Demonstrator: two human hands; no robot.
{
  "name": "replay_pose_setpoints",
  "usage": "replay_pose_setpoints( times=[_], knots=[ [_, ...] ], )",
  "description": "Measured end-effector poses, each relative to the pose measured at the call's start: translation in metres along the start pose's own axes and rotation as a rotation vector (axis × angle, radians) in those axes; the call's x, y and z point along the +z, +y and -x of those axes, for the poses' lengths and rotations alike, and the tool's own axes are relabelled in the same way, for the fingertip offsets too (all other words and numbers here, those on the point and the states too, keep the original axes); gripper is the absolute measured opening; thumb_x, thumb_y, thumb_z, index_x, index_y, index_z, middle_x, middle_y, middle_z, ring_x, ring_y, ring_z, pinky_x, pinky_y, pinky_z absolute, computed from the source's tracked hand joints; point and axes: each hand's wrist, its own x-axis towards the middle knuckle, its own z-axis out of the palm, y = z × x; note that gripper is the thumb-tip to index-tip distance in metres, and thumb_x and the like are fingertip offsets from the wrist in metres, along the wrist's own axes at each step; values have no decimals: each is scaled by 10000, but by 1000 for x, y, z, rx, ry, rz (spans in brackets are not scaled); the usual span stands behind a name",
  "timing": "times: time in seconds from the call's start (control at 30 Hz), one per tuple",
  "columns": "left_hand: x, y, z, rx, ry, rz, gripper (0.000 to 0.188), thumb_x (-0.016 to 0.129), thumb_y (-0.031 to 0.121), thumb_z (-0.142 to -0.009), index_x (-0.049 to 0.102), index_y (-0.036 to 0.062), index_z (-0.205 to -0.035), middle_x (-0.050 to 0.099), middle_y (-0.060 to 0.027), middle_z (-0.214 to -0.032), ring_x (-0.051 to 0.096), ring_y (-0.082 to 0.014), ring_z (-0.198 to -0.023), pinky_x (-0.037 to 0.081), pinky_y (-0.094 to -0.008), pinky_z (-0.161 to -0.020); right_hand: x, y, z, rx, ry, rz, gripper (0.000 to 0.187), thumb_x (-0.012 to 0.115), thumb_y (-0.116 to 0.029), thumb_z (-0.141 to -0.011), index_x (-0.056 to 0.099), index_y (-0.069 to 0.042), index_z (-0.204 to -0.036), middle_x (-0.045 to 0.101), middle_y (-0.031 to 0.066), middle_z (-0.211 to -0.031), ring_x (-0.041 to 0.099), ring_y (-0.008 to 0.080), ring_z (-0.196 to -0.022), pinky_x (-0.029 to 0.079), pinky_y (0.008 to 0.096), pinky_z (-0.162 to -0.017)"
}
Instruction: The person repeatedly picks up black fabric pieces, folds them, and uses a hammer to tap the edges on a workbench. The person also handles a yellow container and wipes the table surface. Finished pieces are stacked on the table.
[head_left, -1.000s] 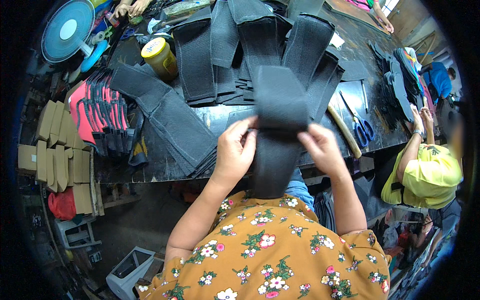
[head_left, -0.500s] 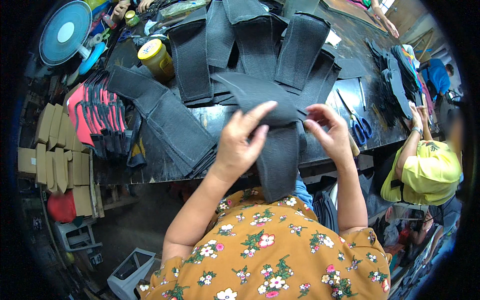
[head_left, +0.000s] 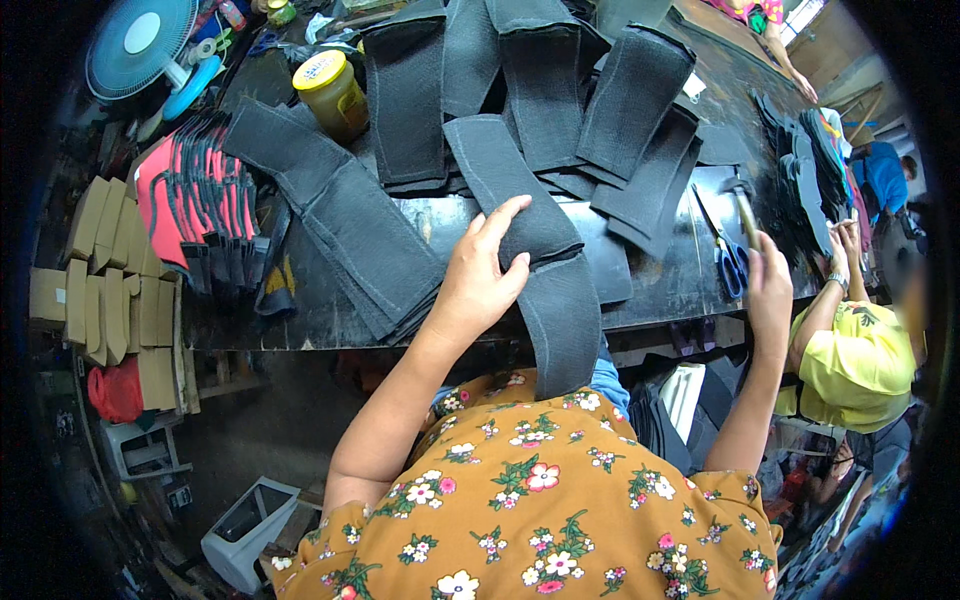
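A long black fabric strip [head_left: 560,325] hangs over the table's front edge toward my body, and a folded or overlapping black panel [head_left: 510,180] lies across its far part. My left hand [head_left: 485,265] rests on the left side of this work, fingers stretched out. To the right, my right hand [head_left: 768,285] is raised, closed round the handle of a small hammer [head_left: 745,208] whose head points up and is a little blurred. Blue-handled scissors [head_left: 733,268] lie just left of that hand. Several stitched black panels [head_left: 405,120] fan out beyond the strip.
Stacked black panels [head_left: 375,250] and pink-and-black pieces [head_left: 190,200] lie on the left, with a yellow-lidded jar [head_left: 332,95] and a fan [head_left: 140,45] behind. Dark pieces [head_left: 795,165] are piled at right, near a person in yellow [head_left: 860,350].
My right hand has left the black fabric, moved right and taken hold of the hammer. The raised panel now lies flat under my left hand.
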Motion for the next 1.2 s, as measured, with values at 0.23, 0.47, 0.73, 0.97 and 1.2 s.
replay_pose_setpoints(
  times=[0.23,0.47,0.73,0.97,1.2],
  knots=[
    [11,-3,-7,21,3,-102,609,684,44,-842,535,17,-1431,633,-270,-1103,654,-398,-938,522,-438,-898,0,-93,42,24,-131,-641,588,582,-11,-1003,435,-40,-1571,518,177,-1531,468,251,-1368,362,374,-1128],
    [-10,-1,-1,-68,22,4,439,665,-9,-885,629,14,-1322,645,-163,-1103,631,-228,-770,549,-324,-710,13,-158,47,-217,-356,-456,622,688,-18,-928,533,-170,-1511,706,241,-1149,714,401,-1036,571,430,-878],
    [-13,-18,-5,-90,93,-32,345,668,-43,-899,752,54,-1220,676,-39,-973,577,-97,-760,498,-247,-713,13,-178,42,-182,-485,-420,621,682,-21,-934,501,-110,-1522,698,244,-1206,701,414,-1086,563,437,-908],
    [-14,-22,-3,-51,119,18,329,648,-55,-909,760,45,-1202,693,-59,-960,600,-116,-791,497,-258,-741,18,-189,45,-331,-535,-458,645,674,-65,-958,462,-181,-1555,707,217,-1159,701,413,-1020,567,451,-859],
    [-12,-30,-3,-42,132,113,335,643,-64,-906,761,44,-1200,696,-67,-955,611,-116,-793,506,-259,-746,16,-197,45,-362,-527,-462,641,661,-60,-964,449,-176,-1557,702,212,-1111,703,403,-969,565,449,-825]
  ],
)
